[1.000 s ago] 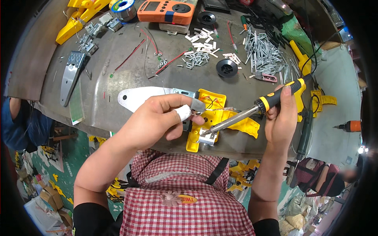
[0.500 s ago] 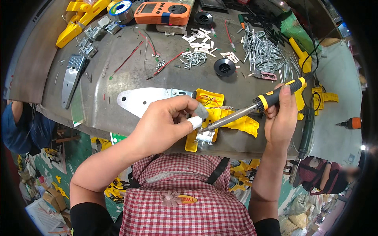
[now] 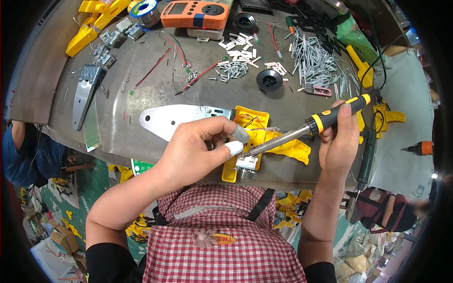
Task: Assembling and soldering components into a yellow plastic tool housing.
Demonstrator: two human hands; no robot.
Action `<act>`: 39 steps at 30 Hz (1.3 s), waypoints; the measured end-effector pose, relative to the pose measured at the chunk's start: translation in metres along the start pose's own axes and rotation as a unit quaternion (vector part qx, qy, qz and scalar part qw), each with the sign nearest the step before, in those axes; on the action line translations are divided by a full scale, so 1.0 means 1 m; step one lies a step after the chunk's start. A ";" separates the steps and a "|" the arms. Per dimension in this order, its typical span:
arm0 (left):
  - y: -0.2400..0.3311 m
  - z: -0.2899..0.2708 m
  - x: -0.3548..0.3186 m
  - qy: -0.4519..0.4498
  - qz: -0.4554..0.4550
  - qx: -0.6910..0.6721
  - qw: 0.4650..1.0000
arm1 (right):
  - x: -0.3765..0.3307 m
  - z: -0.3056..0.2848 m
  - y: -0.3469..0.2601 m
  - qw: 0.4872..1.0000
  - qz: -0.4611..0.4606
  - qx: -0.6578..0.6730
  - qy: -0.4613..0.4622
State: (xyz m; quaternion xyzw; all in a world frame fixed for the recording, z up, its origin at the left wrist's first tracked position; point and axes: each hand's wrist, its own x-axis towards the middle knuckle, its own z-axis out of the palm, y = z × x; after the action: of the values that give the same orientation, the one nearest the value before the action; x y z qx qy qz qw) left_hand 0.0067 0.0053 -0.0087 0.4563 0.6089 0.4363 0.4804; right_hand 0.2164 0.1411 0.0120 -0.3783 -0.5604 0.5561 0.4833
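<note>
My right hand [image 3: 337,139] grips the black and yellow handle of a soldering iron [image 3: 283,139], whose metal shaft slants down to the left. Its tip meets the work right by my left fingertips, above a small silver metal part [image 3: 246,162]. My left hand [image 3: 200,146] is closed in a pinch, with a grey cover on the index finger and a white one on the thumb. What it pinches is too small to make out. Beneath lies an opened yellow plastic housing [image 3: 283,150] with thin wires inside, joined to a flat silver metal blade [image 3: 163,118].
Behind the work lie white sleeve pieces [image 3: 241,55], a heap of long screws [image 3: 316,59], a black spool [image 3: 269,81] and an orange multimeter [image 3: 196,15]. A solder reel [image 3: 145,13] and another metal blade [image 3: 86,96] are at left. A dark electric screwdriver [image 3: 367,160] hangs at right.
The soldering iron's handle and my right hand have shifted slightly to the right, while the tip stays at the same spot. My left hand is almost still.
</note>
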 end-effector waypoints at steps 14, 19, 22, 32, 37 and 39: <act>-0.006 0.001 0.002 -0.002 0.009 -0.018 1.000 | 0.002 -0.018 0.008 0.994 -0.035 0.057 -0.083; 0.000 0.003 0.002 -0.010 0.003 -0.009 1.000 | 0.003 -0.025 0.010 0.993 -0.048 0.078 -0.081; -0.001 0.004 0.001 -0.013 -0.012 -0.032 0.999 | 0.003 -0.031 0.007 0.983 -0.070 0.085 -0.149; 0.003 0.005 0.001 -0.017 0.013 0.026 0.999 | 0.001 -0.028 0.009 0.981 -0.064 0.097 -0.152; 0.001 0.005 0.002 -0.015 0.064 0.062 0.996 | 0.001 -0.029 0.012 0.984 -0.056 0.099 -0.137; 0.000 0.005 0.002 -0.013 0.093 0.082 0.992 | 0.001 -0.030 0.012 0.986 -0.052 0.102 -0.125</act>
State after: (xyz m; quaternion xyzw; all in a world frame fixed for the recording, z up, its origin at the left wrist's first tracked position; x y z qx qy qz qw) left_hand 0.0111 0.0077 -0.0096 0.5544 0.5916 0.4213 0.4064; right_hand 0.2437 0.1512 -0.0025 -0.2249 -0.5753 0.6278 0.4737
